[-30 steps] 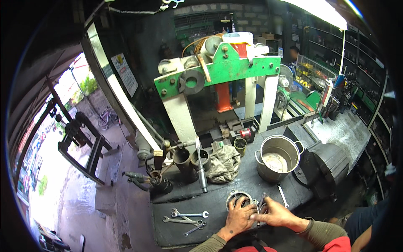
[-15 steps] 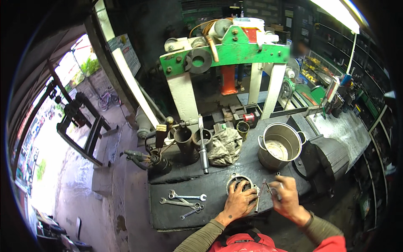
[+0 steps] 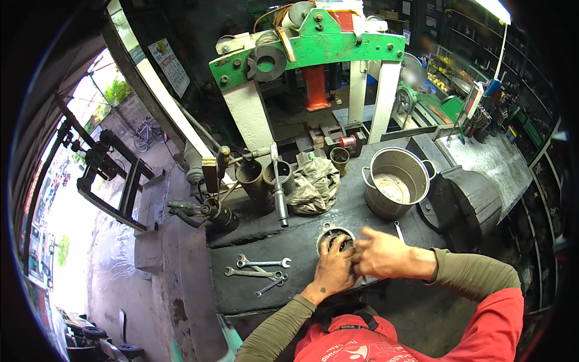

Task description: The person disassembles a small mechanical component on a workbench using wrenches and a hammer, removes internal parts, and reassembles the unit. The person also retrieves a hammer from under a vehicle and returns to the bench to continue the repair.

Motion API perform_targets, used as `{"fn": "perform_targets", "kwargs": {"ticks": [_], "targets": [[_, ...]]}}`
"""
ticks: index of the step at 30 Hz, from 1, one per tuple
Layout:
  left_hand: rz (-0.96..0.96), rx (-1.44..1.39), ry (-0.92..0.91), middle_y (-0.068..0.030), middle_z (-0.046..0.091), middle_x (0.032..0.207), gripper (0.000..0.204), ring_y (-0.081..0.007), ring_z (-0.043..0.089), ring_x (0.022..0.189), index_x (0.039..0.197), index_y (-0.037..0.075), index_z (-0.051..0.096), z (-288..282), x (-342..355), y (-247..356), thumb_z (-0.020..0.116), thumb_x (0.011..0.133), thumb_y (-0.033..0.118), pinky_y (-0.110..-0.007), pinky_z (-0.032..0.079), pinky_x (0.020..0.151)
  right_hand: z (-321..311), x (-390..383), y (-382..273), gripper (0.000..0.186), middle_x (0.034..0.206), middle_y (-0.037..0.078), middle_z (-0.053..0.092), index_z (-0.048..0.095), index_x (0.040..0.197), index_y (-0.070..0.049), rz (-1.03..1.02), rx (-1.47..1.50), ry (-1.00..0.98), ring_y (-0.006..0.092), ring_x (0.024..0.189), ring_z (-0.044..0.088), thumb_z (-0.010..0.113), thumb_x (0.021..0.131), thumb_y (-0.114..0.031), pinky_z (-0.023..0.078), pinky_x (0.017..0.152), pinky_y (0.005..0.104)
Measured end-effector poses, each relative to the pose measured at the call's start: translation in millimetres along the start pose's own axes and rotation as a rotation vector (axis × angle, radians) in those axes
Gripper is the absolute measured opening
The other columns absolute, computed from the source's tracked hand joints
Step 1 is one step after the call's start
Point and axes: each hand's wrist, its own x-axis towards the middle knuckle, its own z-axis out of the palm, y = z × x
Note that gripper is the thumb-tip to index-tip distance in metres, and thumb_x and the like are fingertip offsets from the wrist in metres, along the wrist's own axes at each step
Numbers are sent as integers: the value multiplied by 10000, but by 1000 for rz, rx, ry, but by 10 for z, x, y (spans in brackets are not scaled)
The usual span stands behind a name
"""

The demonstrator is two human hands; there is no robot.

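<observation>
Both hands are down on a round metal part [image 3: 335,236] that sits near the front edge of the bench [image 3: 253,295], a ring-shaped housing with a dark opening in the middle. The left hand [image 3: 333,270] lies over its front side, fingers curled onto the rim and into the opening. The right hand [image 3: 381,253] comes across from the right with its fingers bunched at the rim, touching the left hand's fingers; whether it pinches some small piece I cannot tell, since the fingertips are hidden.

The work looks to be in its middle. The part is not closed up, as its opening is bare, and both hands are busy in it. Three wrenches [image 3: 258,273] lie untouched just to the left of the part, near the same front edge, so any bolting seems either done or yet to come. Toward the back edge stand a steel pot [image 3: 397,182], a crumpled rag [image 3: 313,186] and a long steel bar [image 3: 278,187], none in use.
</observation>
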Motion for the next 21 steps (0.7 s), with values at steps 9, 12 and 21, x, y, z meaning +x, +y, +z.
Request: {"fn": "perform_targets", "kwargs": {"ticks": [9,12,21], "targets": [[32,-29,-3,35,706,1267,255,-319,468,1394,1056,167,832,-34,-23,-2,778,857,318,-609,284,1181,259,-314,-416,359,941,94,659,610,1215,3,1019,1099,689,157,778,635,777,944,-164,516,675,316],[31,-23,-28,32,708,1272,272,-330,467,1392,1065,167,831,-38,-23,-26,783,840,313,-611,282,1184,264,-196,-339,446,845,114,676,587,1204,41,861,1473,316,180,772,678,799,933,-242,536,674,368],[-57,16,-123,-16,702,1264,302,-343,455,1409,1056,106,818,-54,-17,4,803,831,307,-614,282,1197,31,-219,-49,303,1266,57,666,742,1151,-195,74,-162,235,240,1313,566,688,857,-248,379,1141,508]]}}
